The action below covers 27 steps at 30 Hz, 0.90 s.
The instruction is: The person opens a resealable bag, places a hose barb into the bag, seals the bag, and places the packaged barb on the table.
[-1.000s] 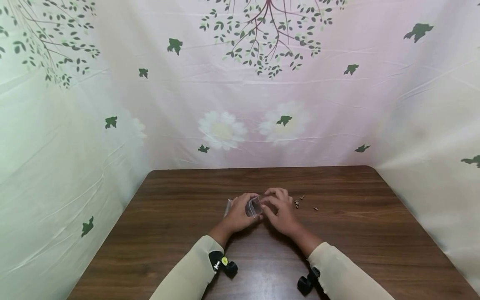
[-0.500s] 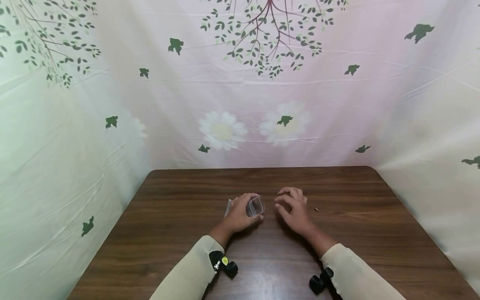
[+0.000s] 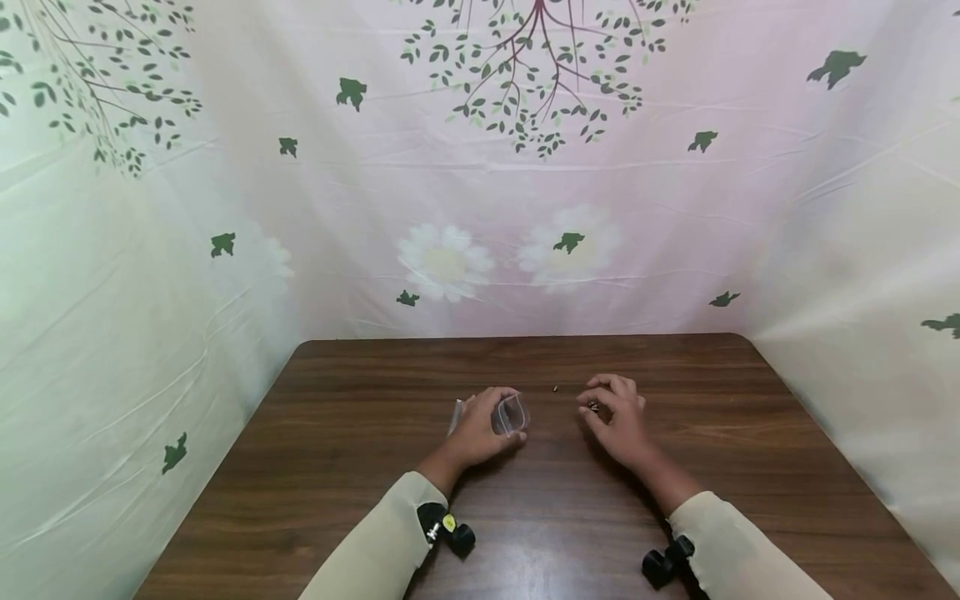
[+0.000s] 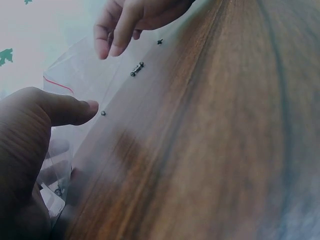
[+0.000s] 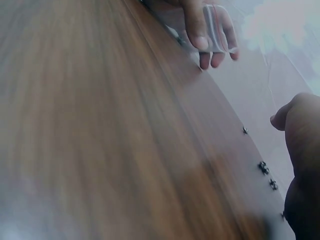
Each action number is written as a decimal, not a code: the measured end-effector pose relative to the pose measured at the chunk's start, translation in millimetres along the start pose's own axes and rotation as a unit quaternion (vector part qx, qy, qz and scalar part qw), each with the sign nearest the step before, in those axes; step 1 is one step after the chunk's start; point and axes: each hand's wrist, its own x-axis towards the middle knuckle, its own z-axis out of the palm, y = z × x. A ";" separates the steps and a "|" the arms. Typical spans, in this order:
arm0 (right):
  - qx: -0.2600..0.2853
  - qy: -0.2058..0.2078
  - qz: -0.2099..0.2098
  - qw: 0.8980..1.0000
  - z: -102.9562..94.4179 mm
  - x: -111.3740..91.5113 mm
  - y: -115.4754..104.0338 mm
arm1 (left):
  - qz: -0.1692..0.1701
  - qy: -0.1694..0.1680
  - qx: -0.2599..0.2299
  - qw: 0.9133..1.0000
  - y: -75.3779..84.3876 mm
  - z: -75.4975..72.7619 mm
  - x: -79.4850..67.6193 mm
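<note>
My left hand (image 3: 480, 429) holds a clear zip-lock bag (image 3: 512, 414), thumb and fingers spread round its mouth, which gapes toward the right. The bag's red seal line (image 4: 59, 85) shows in the left wrist view, and a small dark piece (image 4: 58, 192) lies low in the bag. My right hand (image 3: 618, 421) hovers with loosely curved fingers over a few small metal screws (image 3: 593, 407), partly covering them. Nothing shows between its thumb and fingertips. One single screw (image 3: 555, 388) lies on the wood between the two hands.
A brown wooden table (image 3: 360, 500) carries everything. Printed cloth (image 3: 487, 192) hangs behind it and along both sides. A black wrist camera (image 3: 461, 540) sits at the left sleeve, another camera (image 3: 658, 568) at the right.
My right hand has drawn away from the bag's mouth and moved right, over the screws. A single screw now shows uncovered between the hands. My left hand and the bag stay put.
</note>
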 end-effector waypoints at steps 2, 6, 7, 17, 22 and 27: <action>-0.009 -0.002 0.009 1.000 -3.9 -0.2 3.5 | -0.010 -0.004 0.000 1.000 0.6 -0.4 0.4; -0.022 -0.011 0.041 0.999 -11.7 -0.8 8.4 | -0.025 -0.011 -0.009 1.000 1.6 -1.5 0.4; -0.027 -0.015 0.051 0.998 -13.4 -0.9 9.0 | -0.023 -0.007 -0.010 1.000 -0.7 0.3 0.6; -0.055 -0.074 0.138 0.986 -24.0 -1.2 8.6 | 0.001 0.008 -0.028 1.000 -7.7 5.2 0.4; -0.063 -0.094 0.158 0.981 -24.7 -1.6 6.8 | -0.009 0.003 -0.030 1.000 -7.1 4.7 1.0; -0.066 -0.109 0.171 0.977 -25.1 -1.8 6.7 | -0.015 -0.015 -0.025 0.999 1.6 -2.7 -0.3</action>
